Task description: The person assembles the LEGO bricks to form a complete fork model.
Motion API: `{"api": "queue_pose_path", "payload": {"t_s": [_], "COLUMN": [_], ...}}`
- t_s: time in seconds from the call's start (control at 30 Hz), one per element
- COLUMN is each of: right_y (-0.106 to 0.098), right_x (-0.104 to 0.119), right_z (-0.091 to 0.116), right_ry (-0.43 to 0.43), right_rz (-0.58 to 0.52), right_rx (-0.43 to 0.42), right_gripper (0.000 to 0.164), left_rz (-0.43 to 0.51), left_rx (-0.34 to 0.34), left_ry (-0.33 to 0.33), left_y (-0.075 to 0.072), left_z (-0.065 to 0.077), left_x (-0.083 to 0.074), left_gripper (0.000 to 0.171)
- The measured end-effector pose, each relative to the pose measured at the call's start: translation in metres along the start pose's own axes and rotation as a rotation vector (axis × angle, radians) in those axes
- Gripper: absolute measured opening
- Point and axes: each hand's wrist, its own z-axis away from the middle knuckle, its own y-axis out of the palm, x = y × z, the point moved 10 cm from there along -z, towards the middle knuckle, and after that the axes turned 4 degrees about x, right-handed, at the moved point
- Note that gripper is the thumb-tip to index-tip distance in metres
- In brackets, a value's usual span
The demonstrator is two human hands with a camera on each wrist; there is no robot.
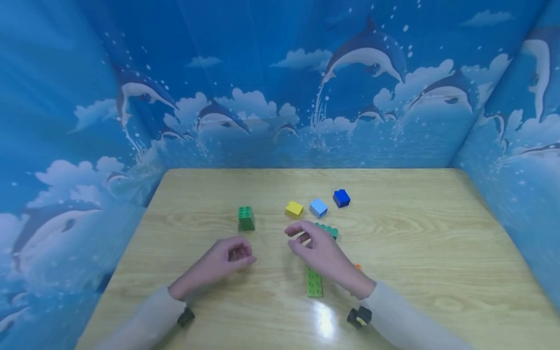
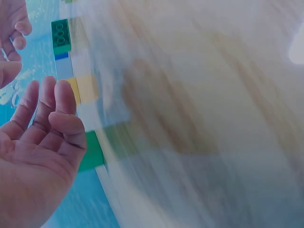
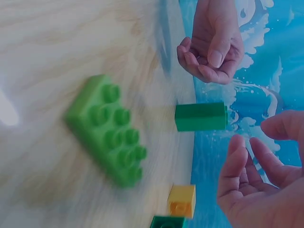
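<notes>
My left hand (image 1: 227, 257) hovers over the left part of the table with loosely curled fingers and nothing in them. Just beyond it stands a tall green block (image 1: 247, 219), studs up. To the right, my right hand (image 1: 319, 248) hangs above the bricks, fingers relaxed and bare. It partly covers a dark green brick (image 1: 331, 231). Under its wrist side lies a flat light green brick (image 1: 314, 283); an orange piece (image 1: 358, 267) peeks out behind the forearm. The right wrist view shows the light green brick (image 3: 107, 133) with its studs and the tall green block (image 3: 200, 117).
Beyond the right hand, a yellow brick (image 1: 294, 210), a light blue brick (image 1: 318, 208) and a dark blue brick (image 1: 341, 198) lie in a slanting row. The wooden table (image 1: 415, 218) is bordered by a dolphin-patterned blue curtain (image 1: 262, 73) at the back and sides.
</notes>
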Motion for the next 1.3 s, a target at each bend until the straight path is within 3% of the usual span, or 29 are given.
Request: {"api": "queue_pose_path", "payload": {"t_s": [0.4,0.53,0.7,1.03,1.3], "right_y": [-0.040,-0.055,-0.069,-0.073,-0.075], "right_x": [-0.030,-0.040,-0.054,-0.085,-0.107], "right_z": [0.052,0.068,0.088,0.114,0.125], "right_ry": [0.088,0.109,0.135,0.261,0.394], "right_rz": [-0.032,0.001,0.073,0.096,0.216], "right_rx": [-0.100,-0.131,-0.162,-0.147,-0.106], "right_gripper": [0.029,0.033,0.035,0.053,0.078], "left_rz": [-0.035,-0.038,-0.116,-0.325,-0.408], "left_rx": [0.042,0.053,0.074,0.161,0.262], "left_ry": [0.154,0.193,0.225,0.184,0.274], "left_y": [0.039,0.053,0.070,0.086,0.108], "left_z": [-0.014,-0.020,-0.026,-0.036,-0.052], "left_x": [-0.024,-0.035,-0.050,-0.057,-0.066], "left_gripper": [0.021,0.025,0.033,0.052,0.062]}}
